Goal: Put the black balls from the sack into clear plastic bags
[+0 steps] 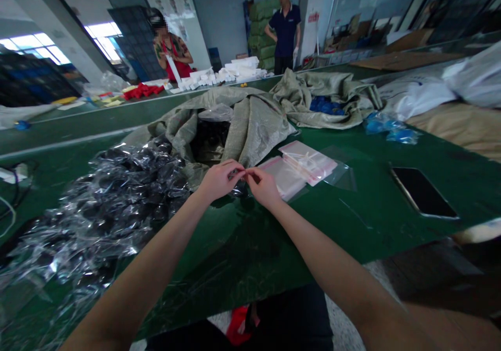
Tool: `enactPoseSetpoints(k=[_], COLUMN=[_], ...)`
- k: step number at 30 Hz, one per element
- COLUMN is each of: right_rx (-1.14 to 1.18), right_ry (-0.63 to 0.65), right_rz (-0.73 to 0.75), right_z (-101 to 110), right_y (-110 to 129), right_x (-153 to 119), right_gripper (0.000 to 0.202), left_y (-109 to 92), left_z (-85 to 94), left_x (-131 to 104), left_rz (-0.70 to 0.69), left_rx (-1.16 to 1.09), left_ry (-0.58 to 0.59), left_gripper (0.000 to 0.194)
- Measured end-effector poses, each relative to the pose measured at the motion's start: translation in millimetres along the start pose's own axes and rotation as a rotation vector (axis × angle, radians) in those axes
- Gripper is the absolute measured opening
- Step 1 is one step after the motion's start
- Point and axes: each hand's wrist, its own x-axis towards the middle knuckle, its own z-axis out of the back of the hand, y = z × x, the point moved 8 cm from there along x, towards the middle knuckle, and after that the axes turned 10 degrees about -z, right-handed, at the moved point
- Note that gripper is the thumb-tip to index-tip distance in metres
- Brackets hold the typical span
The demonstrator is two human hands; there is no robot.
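Note:
My left hand (pixel 220 180) and my right hand (pixel 264 186) meet over the green table, fingertips pinched together. Both are closed on a small clear plastic bag (pixel 239 189) that hangs below the fingers. Something dark shows inside it, partly hidden by my hands. To the left lies a big heap of dark pieces in clear bags (pixel 117 200). Just beyond my hands a woven sack (pixel 250 126) gapes, with dark things inside. Stacks of flat clear bags (pixel 309 160) with reddish edge strips lie right of my right hand.
A phone (pixel 425 192) lies on the right of the table (pixel 352 226). Farther back are a second sack (pixel 329 85) holding blue things and some blue bagged pieces (pixel 391 126). Two people stand beyond, one near white boxes (pixel 230 72). Cables (pixel 13 200) lie at far left.

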Motion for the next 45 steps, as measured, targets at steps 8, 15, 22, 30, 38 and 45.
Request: enactPoseSetpoints(k=[8,15,22,30,38,45], right_rx=[0.015,0.015,0.087,0.307,0.482,0.484], right_ry=[0.011,0.021,-0.012,-0.052,0.014,0.135], right_rz=[-0.010,-0.059,-0.131,-0.180,-0.455,-0.599], right_z=[-1,-3,2,1,-8,-24], right_y=[-3,-5,-8,-24,-37,-52], right_x=[-1,-1,0,5,2,-2], right_gripper=[0.016,0.014,0.011,0.014,0.015,0.012], left_y=[4,12,60,102,48,45], left_z=[1.4,2.5,26.5,51.4,-7.2,-31.2], left_x=[1,-1,-24,-64,-93,-99], left_rz=[-0.022,0.164,0.577,0.833,0.919,0.723], left_rx=[-0.031,-0.089,-0.519,-1.268,-0.930,-0.552], left_ry=[-0.035,-0.110,-0.610,-1.023,-0.309,-0.056], left_gripper=[0.022,0.018,0.012,0.028,0.028,0.037])
